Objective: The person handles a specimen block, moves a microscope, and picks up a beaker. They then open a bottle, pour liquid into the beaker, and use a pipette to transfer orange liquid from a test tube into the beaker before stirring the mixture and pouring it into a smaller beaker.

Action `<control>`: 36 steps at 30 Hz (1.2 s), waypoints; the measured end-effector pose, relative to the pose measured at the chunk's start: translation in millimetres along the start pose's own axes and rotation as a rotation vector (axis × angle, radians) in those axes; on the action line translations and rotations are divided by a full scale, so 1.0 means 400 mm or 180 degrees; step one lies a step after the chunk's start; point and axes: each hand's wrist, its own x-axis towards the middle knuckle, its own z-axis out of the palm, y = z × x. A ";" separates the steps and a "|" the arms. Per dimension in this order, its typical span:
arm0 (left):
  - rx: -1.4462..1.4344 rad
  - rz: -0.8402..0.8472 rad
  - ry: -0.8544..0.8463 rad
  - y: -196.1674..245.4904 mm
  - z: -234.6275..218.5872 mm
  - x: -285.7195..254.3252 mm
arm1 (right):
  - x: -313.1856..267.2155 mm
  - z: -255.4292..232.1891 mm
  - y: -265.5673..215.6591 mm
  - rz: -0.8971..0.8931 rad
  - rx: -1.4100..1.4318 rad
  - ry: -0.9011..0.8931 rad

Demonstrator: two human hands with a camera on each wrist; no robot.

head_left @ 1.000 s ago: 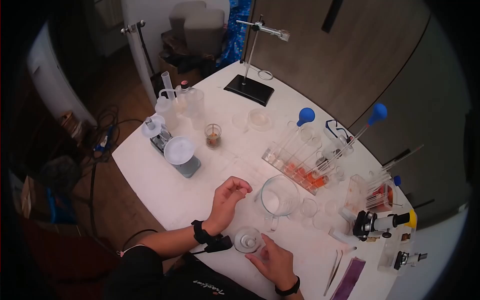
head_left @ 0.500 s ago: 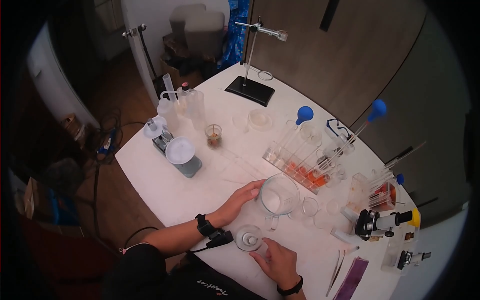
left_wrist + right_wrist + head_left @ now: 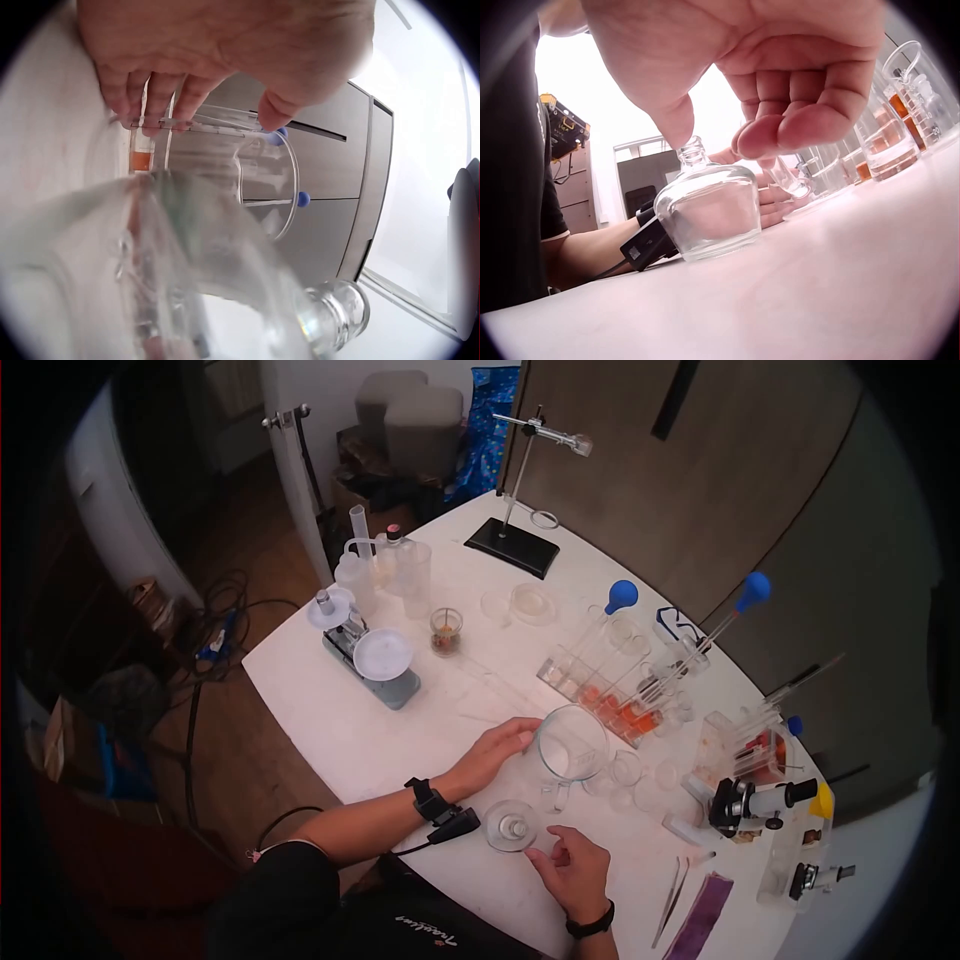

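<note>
My left hand (image 3: pixel 490 755) lies against the side of a large clear glass measuring jug (image 3: pixel 572 745), whose handle points toward me. In the left wrist view, the fingers reach along the jug's wall (image 3: pixel 217 150) and the thumb is at its rim. Nearer to me stands a squat clear glass bottle (image 3: pixel 512 827) with a narrow, uncapped neck, upright on the table. Just right of it is my right hand (image 3: pixel 575 870), fingers loosely bent and holding nothing. The right wrist view shows its thumb close by the neck of the bottle (image 3: pixel 709 210).
Behind the jug is a test tube rack (image 3: pixel 600 700) with orange liquid in several tubes. A balance (image 3: pixel 385 670) and plastic bottles (image 3: pixel 405 575) stand at the left. A microscope (image 3: pixel 760 805), tweezers (image 3: pixel 670 900) and a purple strip (image 3: pixel 698 920) are at the right. The retort stand (image 3: pixel 513 545) is at the back.
My left hand has moved right and flattened from a bent-finger pose onto the jug's side. My right hand has drawn slightly away from the bottle. The head view has shifted a little.
</note>
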 end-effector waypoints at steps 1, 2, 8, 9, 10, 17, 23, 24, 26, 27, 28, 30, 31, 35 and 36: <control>0.0029 -0.0006 -0.0010 0.004 -0.001 -0.002 | -0.001 -0.001 -0.001 0.0149 0.0148 0.0100; 0.0024 -0.0012 -0.0020 0.008 0.001 -0.005 | -0.001 -0.002 0.004 0.0181 0.0177 0.0195; -0.0042 -0.0034 -0.0009 0.003 0.003 -0.003 | 0.006 -0.011 0.018 0.0125 0.0220 0.0472; -0.0031 -0.0019 0.0003 0.002 0.003 -0.004 | 0.008 -0.009 0.016 0.0115 0.0229 0.0467; -0.0017 -0.0003 0.0013 0.001 0.000 -0.004 | 0.009 -0.007 0.016 0.0106 0.0239 0.0466; -0.0120 -0.0283 0.0031 0.016 -0.020 -0.011 | 0.004 -0.007 0.006 0.0192 0.0152 0.0553; -0.0087 -0.0112 0.0240 0.122 -0.050 -0.072 | -0.004 0.001 -0.008 -0.0146 0.0156 0.0616; 0.0060 0.0060 0.0197 0.168 -0.060 -0.087 | -0.003 0.000 -0.013 -0.0205 0.0169 0.0656; 0.0242 0.0398 0.0124 0.269 -0.084 -0.105 | -0.007 -0.002 -0.018 -0.0149 0.0144 0.0579; 0.0300 0.0600 0.0203 0.324 -0.101 -0.111 | -0.010 -0.007 -0.016 -0.0115 0.0117 0.0535; 0.0489 0.0839 0.0385 0.375 -0.122 -0.109 | -0.014 -0.008 -0.013 -0.0192 0.0079 0.0569; 0.0747 0.1346 0.0824 0.482 -0.167 -0.090 | -0.012 -0.002 -0.008 -0.0375 0.0054 0.0603; 0.1182 0.1611 0.1046 0.524 -0.203 -0.067 | -0.013 -0.004 -0.009 -0.0441 -0.0022 0.0589; 0.2497 0.2371 0.1857 0.615 -0.405 0.104 | -0.016 -0.002 -0.018 -0.0541 -0.0100 0.0615; 0.2893 0.2208 0.1973 0.619 -0.467 0.150 | -0.018 -0.005 -0.023 -0.0539 -0.0139 0.0588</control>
